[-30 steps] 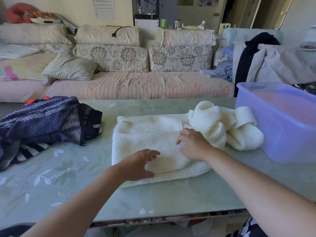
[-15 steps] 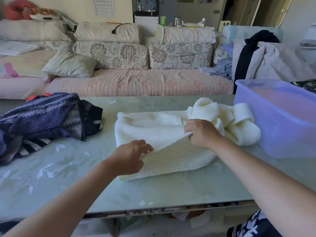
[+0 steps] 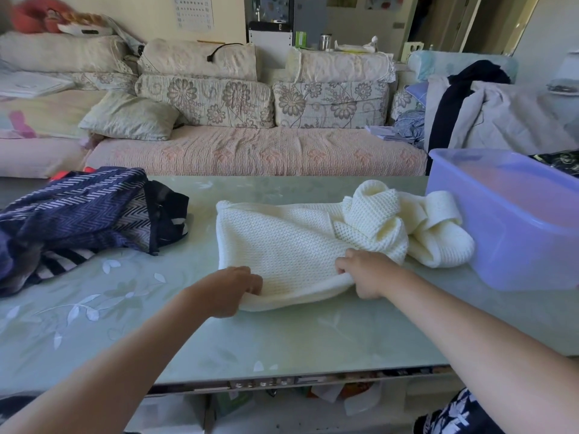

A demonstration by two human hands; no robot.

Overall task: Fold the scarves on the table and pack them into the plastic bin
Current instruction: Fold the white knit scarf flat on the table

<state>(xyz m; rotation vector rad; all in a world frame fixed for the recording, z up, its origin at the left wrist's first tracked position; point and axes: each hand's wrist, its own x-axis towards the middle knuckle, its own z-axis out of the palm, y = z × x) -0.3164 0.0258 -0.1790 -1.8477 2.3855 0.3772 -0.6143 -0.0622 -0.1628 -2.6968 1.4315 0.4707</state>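
Note:
A cream knitted scarf lies in the middle of the green glass table, its right end bunched in a heap against the bin. My left hand grips the scarf's near left edge. My right hand pinches the near edge further right and holds the fold a little off the table. A translucent purple plastic bin stands at the table's right end, and I see nothing inside it. A dark blue patterned scarf lies crumpled at the left end.
A sofa with floral cushions runs behind the table. Clothes are piled on a seat at the back right. Loose items sit on a shelf under the table's front edge.
Both hands went from resting flat on the cream scarf to gripping its top layer, then drew that layer toward me to the near edge.

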